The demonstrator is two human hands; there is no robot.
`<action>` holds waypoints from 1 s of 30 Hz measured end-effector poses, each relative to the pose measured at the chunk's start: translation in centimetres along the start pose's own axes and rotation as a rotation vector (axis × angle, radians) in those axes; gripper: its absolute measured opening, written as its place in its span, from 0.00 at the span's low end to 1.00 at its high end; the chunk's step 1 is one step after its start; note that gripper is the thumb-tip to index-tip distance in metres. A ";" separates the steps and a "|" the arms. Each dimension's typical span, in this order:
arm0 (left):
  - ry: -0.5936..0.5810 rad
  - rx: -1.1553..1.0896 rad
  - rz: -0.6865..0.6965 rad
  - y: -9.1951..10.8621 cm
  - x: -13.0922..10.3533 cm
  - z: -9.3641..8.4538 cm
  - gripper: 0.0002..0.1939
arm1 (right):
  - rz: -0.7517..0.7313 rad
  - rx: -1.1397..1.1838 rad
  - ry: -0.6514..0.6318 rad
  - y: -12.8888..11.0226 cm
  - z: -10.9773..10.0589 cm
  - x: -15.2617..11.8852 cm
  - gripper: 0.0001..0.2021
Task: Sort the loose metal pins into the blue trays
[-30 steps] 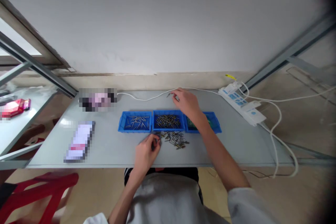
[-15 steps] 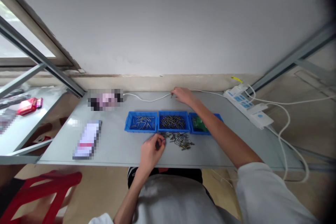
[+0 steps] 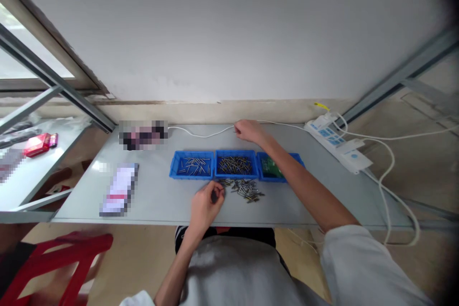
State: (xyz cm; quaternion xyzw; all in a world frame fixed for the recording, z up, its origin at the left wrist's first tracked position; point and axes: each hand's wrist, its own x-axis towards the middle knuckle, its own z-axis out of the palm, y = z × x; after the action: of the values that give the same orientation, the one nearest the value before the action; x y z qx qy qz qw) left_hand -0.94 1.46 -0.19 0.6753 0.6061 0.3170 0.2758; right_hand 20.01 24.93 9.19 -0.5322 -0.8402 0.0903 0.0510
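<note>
My left hand (image 3: 207,203) rests at the near side of the table, fingers curled with thumb and fingertips together; whatever they may pinch is hidden. Just right of it lies a loose pile of thin metal, screw-like pieces (image 3: 247,189). Farther back, near the wall, my right hand (image 3: 248,131) is closed, its fingertips low over the tabletop beside a white cable (image 3: 204,136); any small piece in them cannot be made out. Between the hands stand a left blue tray (image 3: 173,170) with thin silver pins, a middle blue tray (image 3: 236,177) full of darker pieces, and a right blue tray (image 3: 274,180) holding something green, partly behind my right forearm.
A white power strip (image 3: 333,141) with looping cables lies at the table's right. On the left are a blurred phone-like object (image 3: 119,189) and another blurred item (image 3: 143,135). A red stool (image 3: 71,260) stands below left. Grey metal posts flank the table.
Both hands stay almost where they were. The right fingertips have drawn closer together, and a small dark thing seen at them earlier is now hardly visible. The view has shifted slightly.
</note>
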 end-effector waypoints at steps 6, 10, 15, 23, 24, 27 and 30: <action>-0.006 -0.009 0.003 0.1 -0.1 -0.1 0.04 | -0.028 0.412 0.424 -5.6 -1.2 -9.2 0.05; 0.002 -0.011 -0.006 0.4 0.0 0.0 0.03 | 0.061 1.202 0.476 -10.1 2.8 -15.8 0.08; 0.017 -0.036 -0.023 0.4 -0.4 0.0 0.04 | 0.194 1.572 0.328 -13.1 9.1 -19.2 0.17; 0.060 -0.247 0.038 2.0 -2.2 -0.1 0.11 | 0.210 1.375 0.464 -13.0 11.4 -20.2 0.12; 0.075 -0.276 0.037 2.1 -2.3 -0.1 0.11 | 0.198 1.342 0.487 -13.0 11.4 -20.2 0.11; 0.123 -0.326 0.030 2.3 -2.2 0.1 0.11 | 0.165 1.232 0.548 -13.0 11.5 -20.4 0.08; 0.160 -0.361 0.014 2.1 -1.9 0.1 0.12 | 0.131 1.117 0.581 -12.8 11.4 -20.5 0.06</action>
State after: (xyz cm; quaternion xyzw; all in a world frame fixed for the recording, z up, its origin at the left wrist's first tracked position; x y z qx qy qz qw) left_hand 0.38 -0.68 1.13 0.5918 0.5545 0.4753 0.3412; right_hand 15.41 -0.01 0.90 -0.4783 -0.5841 0.3698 0.5416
